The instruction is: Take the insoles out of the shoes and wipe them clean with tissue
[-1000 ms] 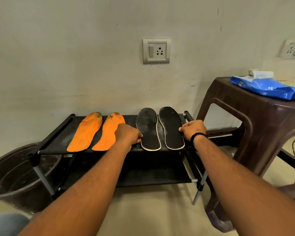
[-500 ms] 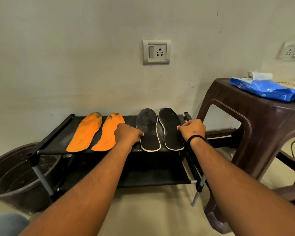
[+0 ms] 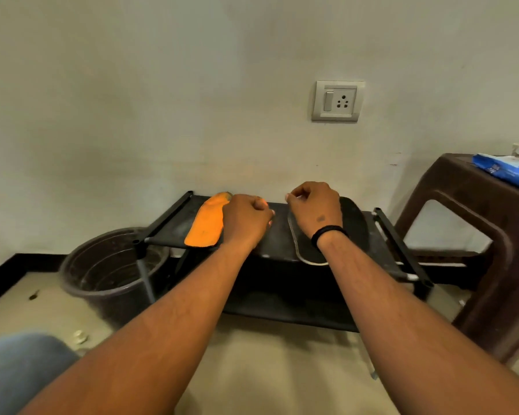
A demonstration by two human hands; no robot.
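Hands (image 3: 247, 220) curled, insoles (image 3: 206, 223) on rack (image 3: 174, 232)

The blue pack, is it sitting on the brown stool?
Yes, the blue pack lies on top of the brown stool at the right.

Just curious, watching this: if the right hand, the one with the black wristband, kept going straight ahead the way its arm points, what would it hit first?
Probably the wall behind the rack. The right hand hovers over a black insole, fingers curled; depth is hard to judge.

One orange insole (image 3: 205, 226) shows; two black insoles (image 3: 352, 223); one rack (image 3: 399, 244); one bucket (image 3: 102, 265); one stool (image 3: 474, 205); two hands (image 3: 246, 218).
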